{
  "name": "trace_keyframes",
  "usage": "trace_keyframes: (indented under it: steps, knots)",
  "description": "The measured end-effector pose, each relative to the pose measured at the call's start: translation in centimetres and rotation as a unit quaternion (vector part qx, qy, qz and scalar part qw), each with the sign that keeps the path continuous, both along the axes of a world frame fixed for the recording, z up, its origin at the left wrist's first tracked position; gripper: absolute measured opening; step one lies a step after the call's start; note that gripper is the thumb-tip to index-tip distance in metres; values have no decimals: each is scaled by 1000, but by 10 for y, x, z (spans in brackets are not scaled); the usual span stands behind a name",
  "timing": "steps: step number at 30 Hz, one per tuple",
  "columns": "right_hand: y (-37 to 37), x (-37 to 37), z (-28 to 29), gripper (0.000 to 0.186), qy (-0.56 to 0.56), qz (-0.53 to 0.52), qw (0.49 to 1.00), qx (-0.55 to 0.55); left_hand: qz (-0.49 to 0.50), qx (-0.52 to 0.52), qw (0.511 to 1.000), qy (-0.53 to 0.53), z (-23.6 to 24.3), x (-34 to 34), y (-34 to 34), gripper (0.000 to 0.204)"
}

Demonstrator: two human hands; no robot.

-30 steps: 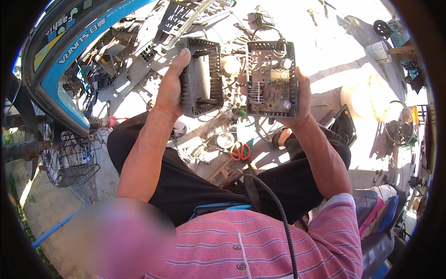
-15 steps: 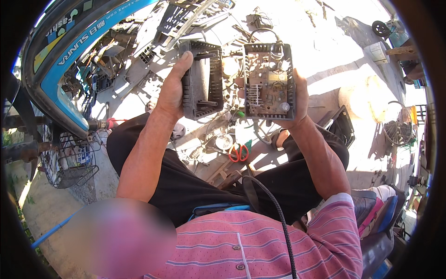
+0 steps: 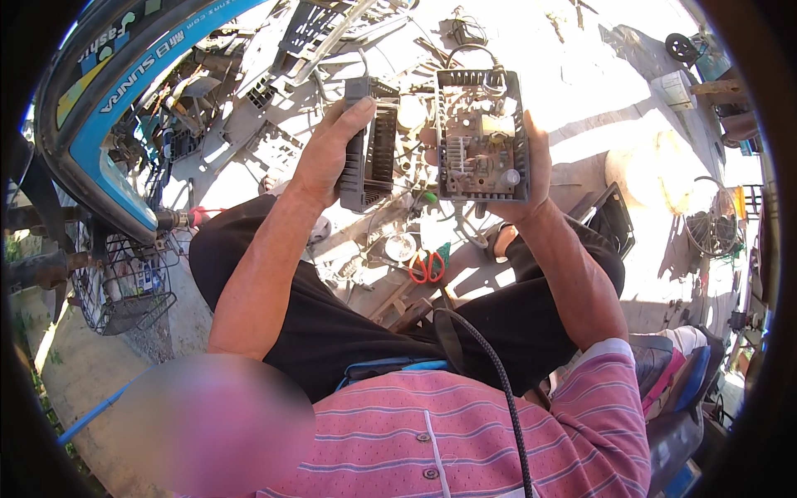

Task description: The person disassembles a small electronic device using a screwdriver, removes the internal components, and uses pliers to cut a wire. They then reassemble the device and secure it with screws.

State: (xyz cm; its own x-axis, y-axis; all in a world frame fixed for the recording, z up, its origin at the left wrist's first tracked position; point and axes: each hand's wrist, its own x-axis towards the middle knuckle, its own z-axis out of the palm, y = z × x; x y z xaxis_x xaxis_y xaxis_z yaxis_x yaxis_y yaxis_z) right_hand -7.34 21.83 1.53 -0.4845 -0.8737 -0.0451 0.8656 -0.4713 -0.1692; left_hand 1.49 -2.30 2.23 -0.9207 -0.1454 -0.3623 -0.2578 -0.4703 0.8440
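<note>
My left hand (image 3: 326, 158) grips a dark slotted plastic cover (image 3: 357, 145), its thumb over the upper edge. The cover is tilted, so its hollow side faces right. To its right, my right hand (image 3: 535, 162) is wrapped round the matching dark casing half (image 3: 525, 178). Inside that half lies a brown circuit board (image 3: 486, 153) with a yellow transformer (image 3: 498, 127), a silver finned heat sink (image 3: 457, 155) and small parts. A black cable (image 3: 469, 51) loops out of its top end. The two halves are apart, with a narrow gap between them.
Orange-handled scissors (image 3: 427, 267) and a round pale dish (image 3: 400, 246) lie between my legs among scattered scraps. A blue and black vehicle panel (image 3: 100, 158) curves along the left, above a wire basket (image 3: 124, 286). A wheel rim (image 3: 712, 220) stands at the right.
My left hand has moved slightly right and turned the cover more edge-on, closer to the other half. My right hand has tilted its casing half a little.
</note>
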Motion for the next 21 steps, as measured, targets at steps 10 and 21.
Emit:
trace_keyframes:
  steps: [10, 21]
  knots:
    - [2, -2, -3, 84, 12, 12, 999, 31, 21, -15, 1000, -14, -8, -1, 2, 44]
    - [-1, 1, -1, 83, 11, 5, 999, 43, -6, -61, 987, -150, -60, 2, -13, 42]
